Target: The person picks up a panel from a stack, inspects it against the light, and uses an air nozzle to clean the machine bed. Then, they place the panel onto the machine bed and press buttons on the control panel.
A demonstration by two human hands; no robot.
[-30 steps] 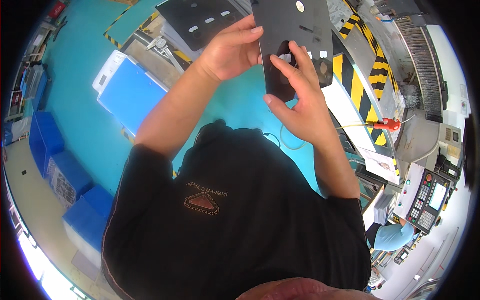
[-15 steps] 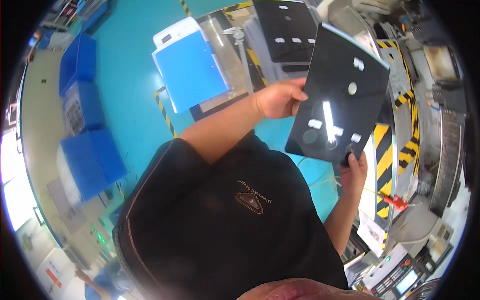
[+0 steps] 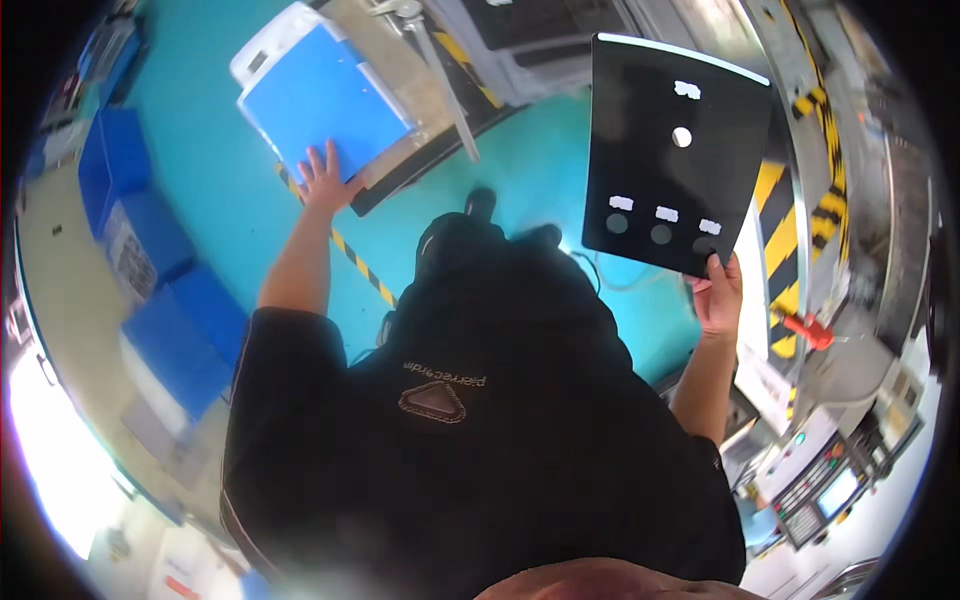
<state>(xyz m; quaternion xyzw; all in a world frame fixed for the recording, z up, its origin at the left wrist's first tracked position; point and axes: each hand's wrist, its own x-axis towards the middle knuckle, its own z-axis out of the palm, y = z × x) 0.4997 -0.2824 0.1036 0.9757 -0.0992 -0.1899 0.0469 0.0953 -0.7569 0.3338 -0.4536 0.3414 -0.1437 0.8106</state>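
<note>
My right hand (image 3: 717, 290) grips a thin black panel (image 3: 650, 165) by its lower right corner, thumb on the face. The panel stands tilted up in front of me, with a pale strip along its far edge, white patches, a bright round hole and several dark grey circles. To the left, my left hand (image 3: 325, 182) has its fingers spread at the near edge of a blue sheet (image 3: 325, 100), which lies on a white stack. Whether the fingertips press on the sheet, I cannot tell. A long metal tool (image 3: 435, 65) lies to the right of the stack.
Another dark panel (image 3: 530, 22) lies at the far middle in clear wrapping. Blue bins (image 3: 185, 335) line the left side. At the right are a yellow-black striped edge (image 3: 785, 240), a red air gun (image 3: 808, 330) and a machine control panel (image 3: 825, 490) with a screen.
My left hand has left the black panel and moved left to the blue sheet, its fingers spreading. My right hand still holds the panel, now turned more upright. The view has shifted.
</note>
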